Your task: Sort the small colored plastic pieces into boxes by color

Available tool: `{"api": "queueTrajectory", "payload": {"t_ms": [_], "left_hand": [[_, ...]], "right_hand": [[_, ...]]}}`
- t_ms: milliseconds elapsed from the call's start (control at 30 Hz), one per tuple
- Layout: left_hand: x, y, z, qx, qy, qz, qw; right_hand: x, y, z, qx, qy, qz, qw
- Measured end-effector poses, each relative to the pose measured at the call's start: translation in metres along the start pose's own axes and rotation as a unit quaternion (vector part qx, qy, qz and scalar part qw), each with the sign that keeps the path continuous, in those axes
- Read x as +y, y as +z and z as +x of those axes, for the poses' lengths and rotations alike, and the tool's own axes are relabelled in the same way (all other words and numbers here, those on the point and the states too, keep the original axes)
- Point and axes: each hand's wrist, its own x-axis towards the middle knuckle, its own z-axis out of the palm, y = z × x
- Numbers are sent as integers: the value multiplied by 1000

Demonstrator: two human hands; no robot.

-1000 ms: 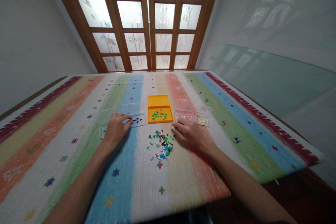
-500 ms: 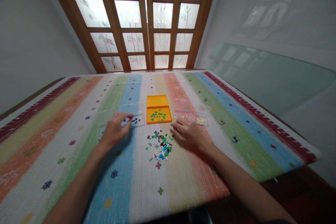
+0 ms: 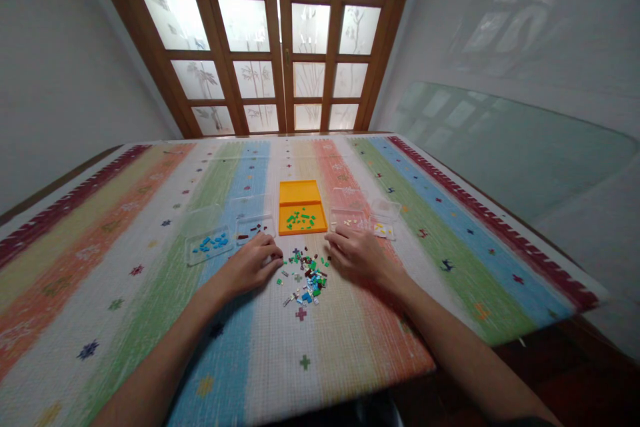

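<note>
My left hand (image 3: 255,261) is at the left edge of a loose pile of small toy bricks (image 3: 311,277). Its thumb and fingers are pinched together on a small dark brown brick (image 3: 281,256), only partly visible. To the right of the pile my right hand (image 3: 357,253) rests on the cloth with curled fingers; whatever may be under its fingertips is hidden. Brown, green, blue, white and grey bricks are mixed in the pile. Behind my left hand, a clear box (image 3: 273,235) holds brown bricks. An orange box (image 3: 303,233) with its lid folded back contains green bricks.
At the left a clear box (image 3: 189,257) holds blue bricks. Behind my right hand, two more clear boxes hold pale bricks (image 3: 349,222) and yellow bricks (image 3: 384,229). A striped tablecloth (image 3: 280,373) covers the table; glazed wooden doors (image 3: 286,80) stand beyond it.
My left hand has moved from above the box of brown bricks, right and toward me, to the pile's left edge. The blue bricks are now uncovered. My right hand has stayed put.
</note>
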Motion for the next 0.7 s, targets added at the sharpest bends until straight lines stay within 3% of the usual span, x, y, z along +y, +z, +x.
{"api": "queueTrajectory", "payload": {"t_ms": [200, 300, 700], "left_hand": [[-30, -19, 0, 177, -84, 70, 978], [-47, -25, -2, 228, -133, 111, 958], [-59, -23, 1, 195, -169, 172, 951]], "right_hand": [[0, 1, 0, 2, -1, -4, 1000], [-2, 0, 0, -6, 2, -4, 1000], [0, 2, 0, -6, -2, 2, 1000]]}}
